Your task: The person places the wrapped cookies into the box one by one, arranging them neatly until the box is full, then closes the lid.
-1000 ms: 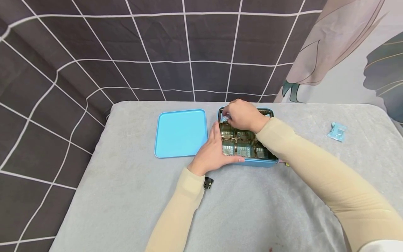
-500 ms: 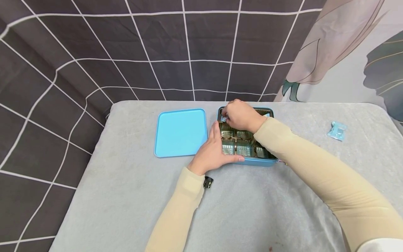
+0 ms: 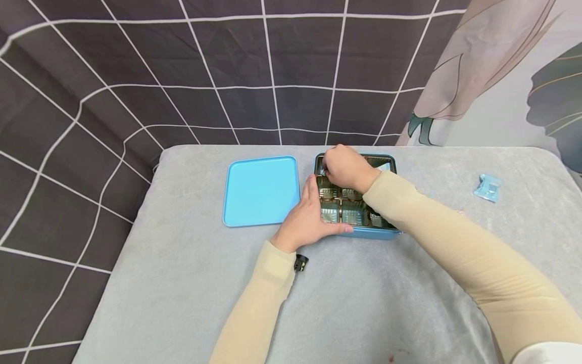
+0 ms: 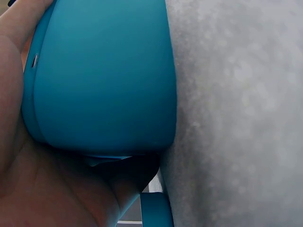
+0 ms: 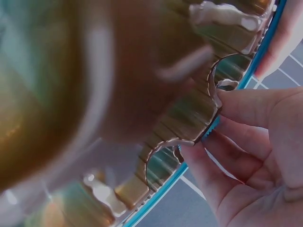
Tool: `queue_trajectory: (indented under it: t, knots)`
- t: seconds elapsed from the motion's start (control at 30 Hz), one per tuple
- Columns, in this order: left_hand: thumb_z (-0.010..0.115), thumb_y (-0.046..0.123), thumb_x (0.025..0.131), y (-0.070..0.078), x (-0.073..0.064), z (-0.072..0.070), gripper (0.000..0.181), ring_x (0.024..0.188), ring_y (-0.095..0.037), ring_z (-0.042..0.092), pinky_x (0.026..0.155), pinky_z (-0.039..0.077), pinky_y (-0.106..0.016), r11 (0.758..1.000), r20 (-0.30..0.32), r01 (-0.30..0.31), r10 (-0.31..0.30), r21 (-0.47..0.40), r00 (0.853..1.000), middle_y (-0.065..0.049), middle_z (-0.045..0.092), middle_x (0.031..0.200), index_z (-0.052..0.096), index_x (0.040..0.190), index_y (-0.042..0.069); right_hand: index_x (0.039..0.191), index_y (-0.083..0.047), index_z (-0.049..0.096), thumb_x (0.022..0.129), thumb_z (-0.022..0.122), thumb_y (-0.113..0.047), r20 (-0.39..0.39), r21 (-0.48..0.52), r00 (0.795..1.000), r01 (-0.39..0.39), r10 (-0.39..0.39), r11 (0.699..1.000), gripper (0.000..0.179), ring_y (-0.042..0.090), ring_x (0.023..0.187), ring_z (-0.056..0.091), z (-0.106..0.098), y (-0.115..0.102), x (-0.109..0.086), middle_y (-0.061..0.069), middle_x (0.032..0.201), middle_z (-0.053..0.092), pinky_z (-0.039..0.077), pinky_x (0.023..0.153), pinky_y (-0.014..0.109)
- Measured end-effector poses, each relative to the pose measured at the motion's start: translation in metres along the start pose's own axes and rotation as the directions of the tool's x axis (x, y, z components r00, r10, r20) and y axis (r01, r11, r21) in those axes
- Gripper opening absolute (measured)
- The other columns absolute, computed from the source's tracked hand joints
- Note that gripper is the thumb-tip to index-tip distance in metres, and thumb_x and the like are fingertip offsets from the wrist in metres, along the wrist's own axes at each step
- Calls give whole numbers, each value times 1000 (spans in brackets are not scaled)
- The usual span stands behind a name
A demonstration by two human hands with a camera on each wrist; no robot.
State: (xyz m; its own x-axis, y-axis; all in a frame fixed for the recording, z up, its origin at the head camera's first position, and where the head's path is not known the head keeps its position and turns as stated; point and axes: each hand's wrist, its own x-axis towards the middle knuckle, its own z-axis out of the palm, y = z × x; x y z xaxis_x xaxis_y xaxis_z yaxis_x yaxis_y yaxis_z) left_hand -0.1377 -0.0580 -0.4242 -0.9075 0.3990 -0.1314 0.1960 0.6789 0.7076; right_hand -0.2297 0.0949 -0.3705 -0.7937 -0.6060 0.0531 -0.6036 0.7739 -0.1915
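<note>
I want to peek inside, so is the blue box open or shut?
Open. The blue lid lies beside the blue box on the gray cloth, and the tray's compartments show.

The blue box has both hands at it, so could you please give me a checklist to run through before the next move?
1. Left hand steadying the blue box: ok, it rests at the near left corner.
2. Lid off and clear: ok, it lies flat left of the box.
3. Right hand at the tray: ok, at its far left part.
4. Right hand's grip firm: cannot tell.
5. All compartments visible from the head: not ok, right hand and sleeve cover some.
6. No packet outside the box: not ok, a blue packet lies to the right.
</note>
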Motion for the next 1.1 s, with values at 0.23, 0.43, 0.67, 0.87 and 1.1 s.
queue_trajectory:
  t: [0.23,0.43,0.67,0.87,1.1]
  knots:
    - [78,69,74,1,0,0,141,153,-20,0,117,28,-39,1000,-4,0,1,3,1000,-13,-12,168,-13,159,3,75,-2,74,90,62,2,3,36,1000,16,-16,999,19,27,66,67,0,2,0,11,68,69,56,74,44]
    - [79,67,74,0,0,1,140,153,-20,3,116,29,-39,1000,-5,2,-2,-4,1000,-12,-12,168,-13,159,4,85,0,78,89,61,5,23,50,999,21,-22,999,18,30,78,71,1,3,1,14,81,74,57,80,45]
    - [79,67,74,0,0,1,140,153,-19,3,117,29,-39,1000,-10,2,-2,1,1000,-12,-12,168,-13,159,5,82,-2,77,90,65,1,26,16,1000,2,-2,1000,15,29,73,70,0,2,1,12,78,73,58,75,44]
    - [78,68,74,1,-1,0,140,153,-19,2,117,28,-39,1000,-4,9,-9,7,1000,-12,-12,168,-14,159,5,79,-2,77,88,59,5,10,56,1000,16,-17,998,21,27,70,68,-2,4,-1,10,74,72,57,74,44]
    - [78,68,74,0,-1,0,140,153,-19,2,117,28,-39,1000,-10,0,0,11,1000,-13,-12,168,-14,159,5,95,4,78,89,58,7,-2,104,1000,31,-31,994,21,32,87,73,-4,4,-4,17,93,75,57,82,45]
